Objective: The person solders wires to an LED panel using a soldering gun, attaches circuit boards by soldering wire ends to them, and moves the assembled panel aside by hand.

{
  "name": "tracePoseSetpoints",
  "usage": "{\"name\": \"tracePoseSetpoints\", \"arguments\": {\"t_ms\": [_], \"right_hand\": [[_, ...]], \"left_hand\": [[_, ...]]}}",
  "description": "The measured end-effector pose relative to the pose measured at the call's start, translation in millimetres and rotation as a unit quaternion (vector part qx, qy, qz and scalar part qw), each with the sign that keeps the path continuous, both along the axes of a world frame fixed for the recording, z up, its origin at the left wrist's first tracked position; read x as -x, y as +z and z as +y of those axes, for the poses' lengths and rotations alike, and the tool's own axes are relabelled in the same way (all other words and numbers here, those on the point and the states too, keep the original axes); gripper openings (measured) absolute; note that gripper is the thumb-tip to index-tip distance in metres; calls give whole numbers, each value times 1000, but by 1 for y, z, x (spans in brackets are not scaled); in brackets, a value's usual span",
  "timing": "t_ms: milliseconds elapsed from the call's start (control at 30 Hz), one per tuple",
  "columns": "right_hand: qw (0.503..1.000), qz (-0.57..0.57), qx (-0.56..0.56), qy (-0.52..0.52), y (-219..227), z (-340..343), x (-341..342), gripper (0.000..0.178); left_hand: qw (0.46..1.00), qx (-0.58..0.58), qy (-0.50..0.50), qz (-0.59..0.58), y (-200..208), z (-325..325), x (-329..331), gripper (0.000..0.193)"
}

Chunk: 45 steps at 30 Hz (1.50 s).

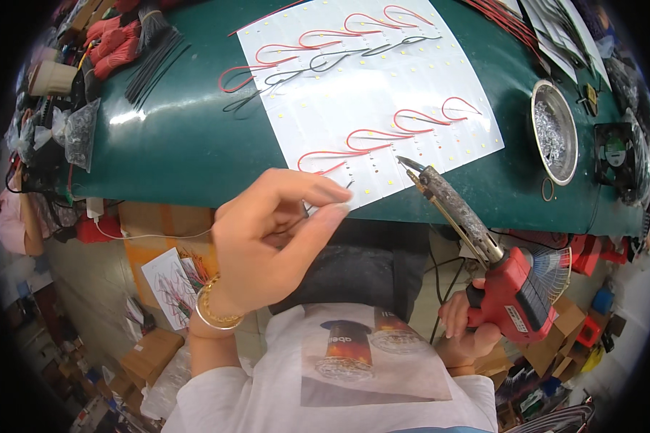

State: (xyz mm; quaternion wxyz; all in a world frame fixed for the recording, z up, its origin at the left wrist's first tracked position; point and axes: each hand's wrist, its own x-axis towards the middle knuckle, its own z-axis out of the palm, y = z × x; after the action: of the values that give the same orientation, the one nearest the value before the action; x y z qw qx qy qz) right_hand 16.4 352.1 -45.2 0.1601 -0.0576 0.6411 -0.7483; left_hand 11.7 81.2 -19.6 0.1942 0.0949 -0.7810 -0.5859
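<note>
My left hand (271, 234) is above the near left corner of a white LED panel (339, 90), thumb and forefinger pinched together. A short dark wire end (350, 185) pokes out between those fingertips. My right hand (464, 328) grips a red soldering gun (520, 296) by its handle. Its metal tip points up and left, over the panel's near edge, to the right of my left fingers. Red wire loops (365, 137) run along the panel in two rows, and black wire loops (328, 58) lie beside the far row.
A metal bowl (557, 137) of shiny bits stands on the green table (173, 137) at the right, near a black fan (614, 155). Bundles of black wires (155, 68) and red wires (115, 47) lie at the far left. Cardboard boxes (150, 357) sit below the table.
</note>
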Motion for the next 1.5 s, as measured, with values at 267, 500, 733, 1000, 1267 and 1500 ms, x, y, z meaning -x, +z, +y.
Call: {"name": "tracePoseSetpoints", "arguments": {"t_ms": [267, 500, 733, 1000, 1267, 1500], "right_hand": [[998, 7, 6, -55, -1, 3, -6, 87], [998, -57, -25, -1, -2, 5, -5, 91], [971, 126, -182, 93, -29, 43, -5, 62], [999, -34, 15, -8, -8, 9, -7, 90], [1000, -31, -4, 0, -1, 7, 2, 88], [1000, -13, 18, -21, -2, 12, 4, 85]], "left_hand": [[988, 126, -14, -89, -15, 13, 4, 10], [991, 114, -13, -63, -25, 11, -4, 15], [994, 79, -25, -75, -22, 11, -2, 15], [993, 79, -29, -81, -25, 9, -5, 16], [995, 96, -28, 22, -24, -5, -9, 10], [966, 249, -21, 67, -3, 21, 21, 7]]}}
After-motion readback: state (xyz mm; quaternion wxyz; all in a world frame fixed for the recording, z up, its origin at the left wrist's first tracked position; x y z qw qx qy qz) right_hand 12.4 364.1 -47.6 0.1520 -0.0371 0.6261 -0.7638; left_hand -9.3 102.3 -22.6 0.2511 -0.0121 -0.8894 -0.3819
